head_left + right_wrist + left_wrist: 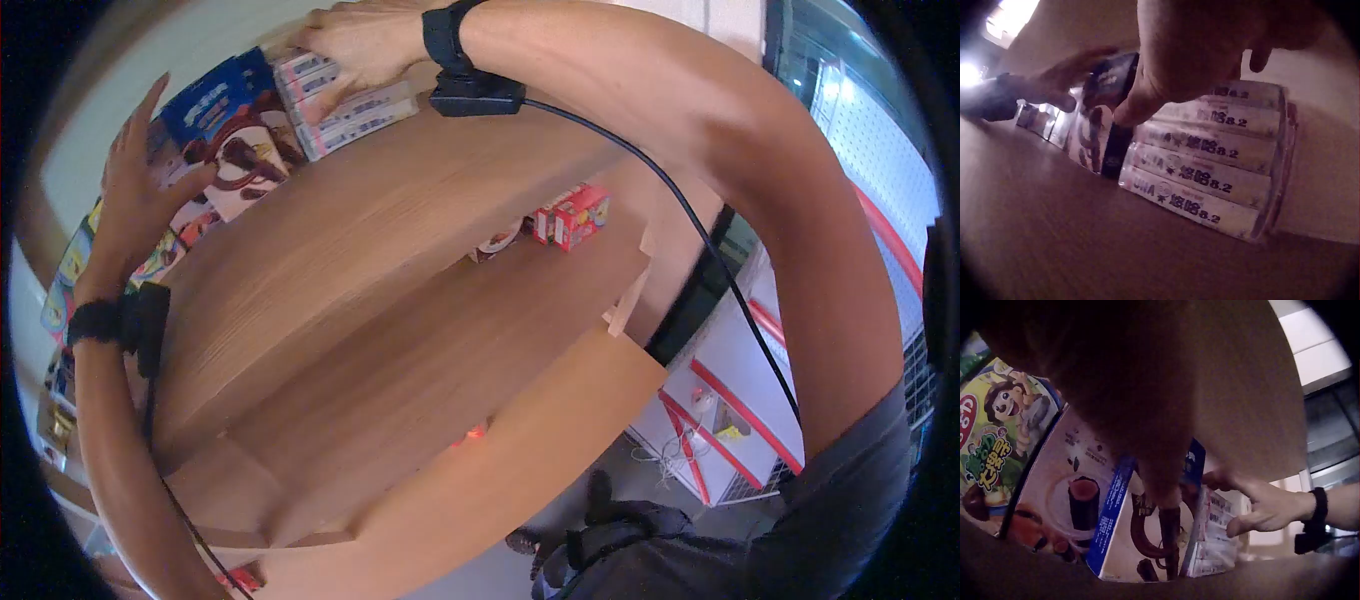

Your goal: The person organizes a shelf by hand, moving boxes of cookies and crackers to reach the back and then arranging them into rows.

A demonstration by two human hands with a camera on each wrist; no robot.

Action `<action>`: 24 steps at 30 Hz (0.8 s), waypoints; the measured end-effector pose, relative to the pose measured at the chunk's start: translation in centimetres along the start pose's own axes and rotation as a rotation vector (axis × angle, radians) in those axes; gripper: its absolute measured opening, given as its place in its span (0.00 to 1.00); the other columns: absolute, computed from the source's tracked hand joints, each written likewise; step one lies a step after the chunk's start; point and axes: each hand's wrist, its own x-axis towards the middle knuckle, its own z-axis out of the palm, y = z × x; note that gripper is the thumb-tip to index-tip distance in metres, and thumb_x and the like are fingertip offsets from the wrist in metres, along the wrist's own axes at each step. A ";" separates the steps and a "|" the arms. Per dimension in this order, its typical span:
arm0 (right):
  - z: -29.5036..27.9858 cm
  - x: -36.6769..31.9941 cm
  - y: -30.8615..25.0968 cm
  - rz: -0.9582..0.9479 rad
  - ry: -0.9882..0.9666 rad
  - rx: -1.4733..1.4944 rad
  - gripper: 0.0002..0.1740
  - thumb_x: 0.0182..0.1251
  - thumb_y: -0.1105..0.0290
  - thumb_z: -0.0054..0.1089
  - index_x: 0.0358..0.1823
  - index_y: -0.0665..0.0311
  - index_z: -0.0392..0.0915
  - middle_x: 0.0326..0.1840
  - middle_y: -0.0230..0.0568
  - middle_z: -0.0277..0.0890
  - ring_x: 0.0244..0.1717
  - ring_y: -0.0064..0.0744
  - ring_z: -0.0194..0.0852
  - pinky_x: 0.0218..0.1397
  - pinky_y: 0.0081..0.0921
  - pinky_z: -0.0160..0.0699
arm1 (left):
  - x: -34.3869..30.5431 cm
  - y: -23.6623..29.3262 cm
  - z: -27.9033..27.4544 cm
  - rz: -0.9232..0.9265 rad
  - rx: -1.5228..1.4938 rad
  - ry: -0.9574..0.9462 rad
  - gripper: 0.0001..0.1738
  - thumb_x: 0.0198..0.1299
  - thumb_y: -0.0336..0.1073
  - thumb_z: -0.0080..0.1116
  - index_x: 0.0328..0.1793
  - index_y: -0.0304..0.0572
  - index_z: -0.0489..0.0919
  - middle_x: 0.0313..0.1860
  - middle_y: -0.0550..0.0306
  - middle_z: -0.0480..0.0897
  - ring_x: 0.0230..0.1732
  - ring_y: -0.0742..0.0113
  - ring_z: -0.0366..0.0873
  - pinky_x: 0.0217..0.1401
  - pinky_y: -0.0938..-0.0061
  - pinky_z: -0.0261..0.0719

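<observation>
A blue snack box with chocolate pictures stands upright on the shelf, leaning against the back. My left hand is at its left part, thumb stretched across the front and fingers straight and pointing up. In the left wrist view the thumb overlaps the box front. My right hand reaches over a stack of white packs printed "UHA 8.2", right beside the blue box. Its thumb lies at the stack's left edge, against the blue box's side; its fingers extend over the top, partly hidden.
Colourful cartoon boxes continue the row to the left. On the lower shelf red boxes stand near the right end. White racks with red edging are at the right. Cables run along both arms.
</observation>
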 end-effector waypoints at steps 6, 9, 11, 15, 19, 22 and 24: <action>-1.9 -4.5 -0.2 -0.132 0.335 0.201 0.49 0.68 0.25 0.62 0.69 0.64 0.80 0.65 0.55 0.80 0.64 0.58 0.82 0.64 0.47 0.84 | 0.2 -0.3 0.3 0.013 -0.070 0.034 0.57 0.60 0.40 0.80 0.92 0.54 0.58 0.78 0.39 0.73 0.74 0.50 0.79 0.76 0.56 0.80; -6.8 -11.3 -2.5 -0.131 0.209 0.424 0.35 0.73 0.42 0.66 0.63 0.68 0.80 0.57 0.54 0.81 0.57 0.51 0.82 0.61 0.45 0.84 | 0.5 0.9 -0.1 -0.045 -0.044 0.043 0.56 0.56 0.38 0.78 0.91 0.54 0.60 0.73 0.40 0.79 0.71 0.47 0.78 0.77 0.54 0.75; -7.6 -15.5 -2.8 -0.214 0.317 0.317 0.42 0.71 0.32 0.65 0.65 0.65 0.81 0.63 0.52 0.80 0.62 0.56 0.82 0.64 0.48 0.82 | 1.0 2.4 -0.7 -0.241 -0.276 -0.150 0.55 0.57 0.36 0.77 0.91 0.51 0.60 0.71 0.42 0.80 0.68 0.54 0.80 0.71 0.60 0.80; -8.2 -23.6 -2.0 -0.196 0.236 0.264 0.36 0.71 0.39 0.68 0.63 0.64 0.81 0.60 0.46 0.81 0.60 0.51 0.81 0.63 0.46 0.81 | 0.7 2.7 -0.2 -0.205 -0.447 -0.126 0.53 0.61 0.33 0.75 0.91 0.47 0.59 0.68 0.44 0.81 0.65 0.62 0.81 0.63 0.67 0.84; -4.7 -28.8 1.3 0.057 0.178 0.208 0.34 0.68 0.45 0.73 0.64 0.63 0.79 0.59 0.42 0.81 0.60 0.48 0.81 0.60 0.42 0.82 | 1.0 0.8 -0.3 -0.218 -0.498 -0.198 0.49 0.68 0.38 0.72 0.91 0.43 0.59 0.81 0.42 0.72 0.75 0.58 0.76 0.74 0.63 0.78; -3.1 -29.3 1.0 0.158 0.273 0.111 0.33 0.58 0.54 0.79 0.63 0.59 0.80 0.56 0.40 0.83 0.56 0.46 0.84 0.57 0.43 0.85 | 0.9 1.0 -0.6 0.011 0.004 0.012 0.46 0.71 0.43 0.69 0.90 0.42 0.60 0.86 0.44 0.66 0.83 0.53 0.67 0.86 0.57 0.63; -2.0 -29.1 0.9 0.171 0.448 0.061 0.32 0.50 0.59 0.80 0.58 0.56 0.81 0.46 0.38 0.84 0.50 0.44 0.87 0.52 0.45 0.87 | 1.1 1.4 -0.6 -0.115 -0.069 0.056 0.41 0.75 0.44 0.65 0.88 0.40 0.64 0.86 0.46 0.67 0.87 0.51 0.60 0.90 0.54 0.53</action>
